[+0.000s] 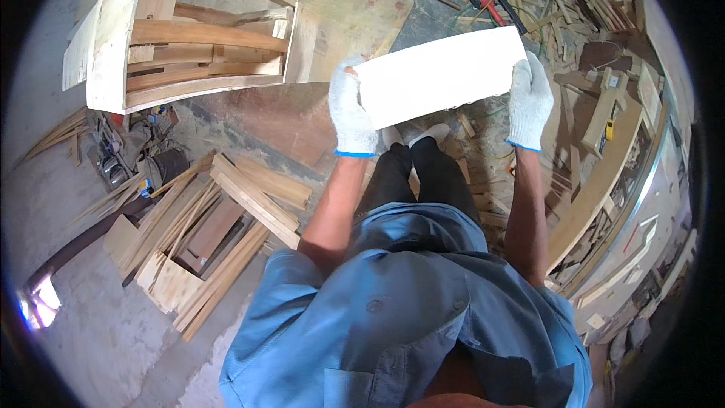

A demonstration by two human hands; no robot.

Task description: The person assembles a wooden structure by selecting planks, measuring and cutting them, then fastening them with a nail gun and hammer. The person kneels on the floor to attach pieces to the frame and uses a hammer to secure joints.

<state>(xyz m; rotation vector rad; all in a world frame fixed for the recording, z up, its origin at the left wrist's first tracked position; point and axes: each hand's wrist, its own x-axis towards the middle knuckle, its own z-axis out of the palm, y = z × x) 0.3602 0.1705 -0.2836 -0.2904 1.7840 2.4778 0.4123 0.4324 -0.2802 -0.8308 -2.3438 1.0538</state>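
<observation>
I hold a flat white rectangular board [442, 74] out in front of me with both hands, tilted so its right end is higher. My left hand [350, 112], in a white knit glove with a blue cuff, grips the board's left end. My right hand [529, 103], gloved the same way, grips the right end. Below the board I see my legs in dark trousers and light shoes [429, 134] on the floor.
A curved wooden frame of slats [189, 45] stands at the upper left on a brown floor sheet [279, 117]. A pile of planks and offcuts [211, 234] lies at the left. Scrap strips and a red tool [489, 4] litter the upper right. A long curved plank [596, 189] runs along the right.
</observation>
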